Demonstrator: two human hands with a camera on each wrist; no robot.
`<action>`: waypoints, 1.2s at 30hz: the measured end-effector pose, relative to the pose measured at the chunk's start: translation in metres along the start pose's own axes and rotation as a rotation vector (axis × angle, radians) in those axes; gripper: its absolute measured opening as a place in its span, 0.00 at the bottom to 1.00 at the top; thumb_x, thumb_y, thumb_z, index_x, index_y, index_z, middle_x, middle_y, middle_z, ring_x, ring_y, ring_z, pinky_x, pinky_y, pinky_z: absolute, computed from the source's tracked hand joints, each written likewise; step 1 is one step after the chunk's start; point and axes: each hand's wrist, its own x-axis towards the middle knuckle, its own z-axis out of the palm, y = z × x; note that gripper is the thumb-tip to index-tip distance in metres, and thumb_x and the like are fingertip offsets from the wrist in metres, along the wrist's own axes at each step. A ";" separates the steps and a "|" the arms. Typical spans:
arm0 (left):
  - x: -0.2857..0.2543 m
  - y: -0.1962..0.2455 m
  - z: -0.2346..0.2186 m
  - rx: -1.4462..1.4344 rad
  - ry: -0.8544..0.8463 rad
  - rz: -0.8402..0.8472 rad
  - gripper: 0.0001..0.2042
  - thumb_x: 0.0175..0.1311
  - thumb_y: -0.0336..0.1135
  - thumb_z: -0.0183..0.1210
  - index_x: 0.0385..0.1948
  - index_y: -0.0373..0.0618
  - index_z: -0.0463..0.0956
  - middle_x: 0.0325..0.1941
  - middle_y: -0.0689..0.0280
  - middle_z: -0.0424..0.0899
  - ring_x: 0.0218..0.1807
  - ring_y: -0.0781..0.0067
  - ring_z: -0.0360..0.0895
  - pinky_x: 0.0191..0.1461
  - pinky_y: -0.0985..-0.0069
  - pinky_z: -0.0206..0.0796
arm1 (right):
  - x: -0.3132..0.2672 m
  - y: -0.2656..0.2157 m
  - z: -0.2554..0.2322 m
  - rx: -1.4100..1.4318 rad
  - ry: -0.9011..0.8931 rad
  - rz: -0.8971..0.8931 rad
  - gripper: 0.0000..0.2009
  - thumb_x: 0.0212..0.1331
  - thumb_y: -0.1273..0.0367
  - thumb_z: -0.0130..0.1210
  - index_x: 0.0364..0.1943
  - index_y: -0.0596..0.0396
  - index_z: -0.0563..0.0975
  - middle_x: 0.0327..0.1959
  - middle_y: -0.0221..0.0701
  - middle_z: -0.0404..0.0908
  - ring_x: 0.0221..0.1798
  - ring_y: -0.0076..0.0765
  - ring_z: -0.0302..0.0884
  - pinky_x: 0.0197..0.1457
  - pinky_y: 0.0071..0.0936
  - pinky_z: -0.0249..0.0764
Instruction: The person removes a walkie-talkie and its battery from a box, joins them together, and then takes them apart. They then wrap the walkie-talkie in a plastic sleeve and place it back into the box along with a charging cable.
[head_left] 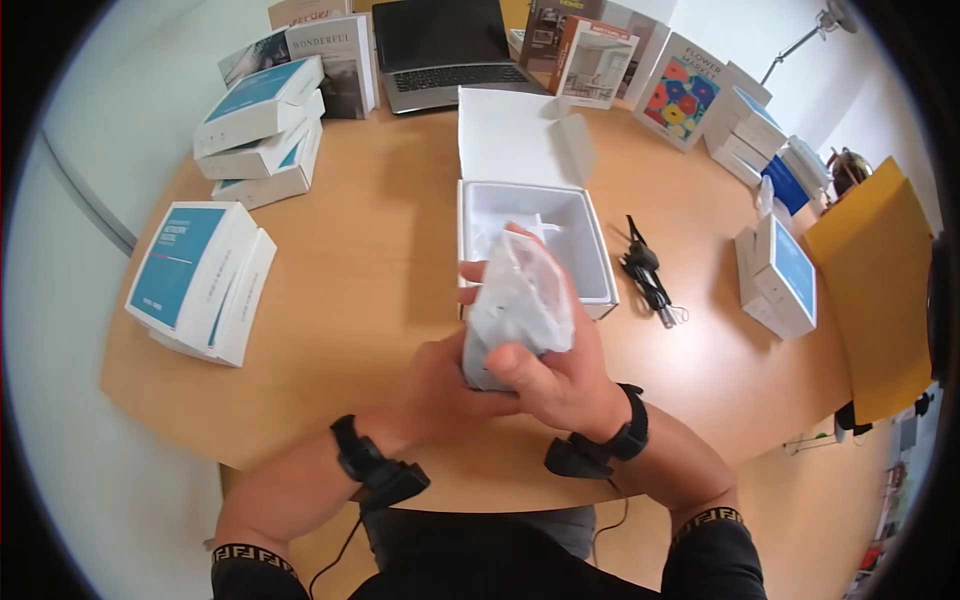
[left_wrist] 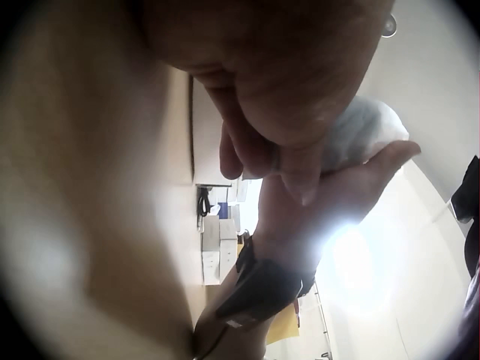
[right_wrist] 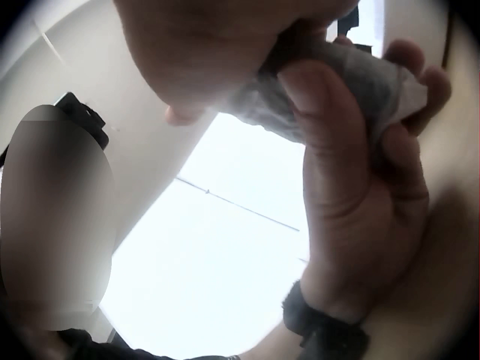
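Observation:
In the head view, both hands hold an item wrapped in a translucent white plastic bag (head_left: pixel 520 300), in front of an open white box (head_left: pixel 604 250). The right hand (head_left: pixel 575 375) grips the bag from the right, its thumb lying across the near face. Lower on the left, the left hand (head_left: pixel 435 375) holds the bag's near end, partly hidden behind it. The right wrist view shows the thumb and fingers of the left hand (right_wrist: pixel 349 187) curled round the bag (right_wrist: pixel 367 79). What the bag contains is hard to make out; I cannot tell its kind.
A black cable bundle (head_left: pixel 648 270) lies right of the box. White-and-blue boxes are stacked at left (head_left: pixel 262 130), near left (head_left: pixel 185 270) and right (head_left: pixel 785 275). An open laptop (head_left: pixel 450 60) and upright books (head_left: pixel 595 62) line the back. A yellow chair back (head_left: pixel 870 290) stands at right.

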 end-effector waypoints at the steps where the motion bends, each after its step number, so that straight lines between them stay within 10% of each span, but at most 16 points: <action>1: -0.001 0.002 0.000 -0.034 -0.079 -0.073 0.36 0.49 0.45 0.77 0.60 0.44 0.72 0.52 0.60 0.85 0.54 0.64 0.82 0.57 0.67 0.73 | -0.004 0.002 0.001 0.010 0.006 -0.006 0.45 0.63 0.53 0.63 0.75 0.61 0.50 0.66 0.46 0.70 0.62 0.41 0.74 0.65 0.39 0.70; 11: 0.002 0.021 0.001 -0.217 -0.264 -0.245 0.30 0.53 0.34 0.74 0.60 0.42 0.74 0.53 0.60 0.84 0.55 0.68 0.81 0.60 0.69 0.71 | -0.040 0.012 -0.001 0.099 0.248 0.148 0.32 0.60 0.60 0.67 0.64 0.54 0.66 0.46 0.33 0.82 0.48 0.34 0.81 0.53 0.33 0.76; 17: 0.002 0.023 0.003 -0.278 -0.228 -0.272 0.22 0.57 0.33 0.71 0.52 0.38 0.78 0.49 0.64 0.85 0.50 0.75 0.81 0.53 0.73 0.73 | -0.042 0.005 -0.010 -0.112 0.074 0.296 0.30 0.60 0.54 0.66 0.61 0.56 0.71 0.49 0.40 0.83 0.49 0.44 0.82 0.54 0.35 0.76; 18: 0.002 0.023 0.004 -0.295 -0.202 -0.259 0.20 0.58 0.33 0.71 0.52 0.38 0.79 0.48 0.64 0.86 0.49 0.75 0.81 0.52 0.73 0.73 | -0.042 0.009 -0.010 -0.084 0.082 0.296 0.24 0.61 0.59 0.67 0.56 0.59 0.76 0.48 0.35 0.84 0.49 0.29 0.82 0.54 0.29 0.76; 36: 0.001 -0.008 0.008 -0.207 -0.016 -0.176 0.24 0.59 0.45 0.71 0.49 0.37 0.76 0.43 0.68 0.81 0.39 0.77 0.79 0.38 0.79 0.72 | -0.048 0.023 -0.007 -0.096 0.187 0.086 0.34 0.61 0.56 0.64 0.67 0.52 0.63 0.50 0.44 0.82 0.51 0.53 0.81 0.55 0.40 0.76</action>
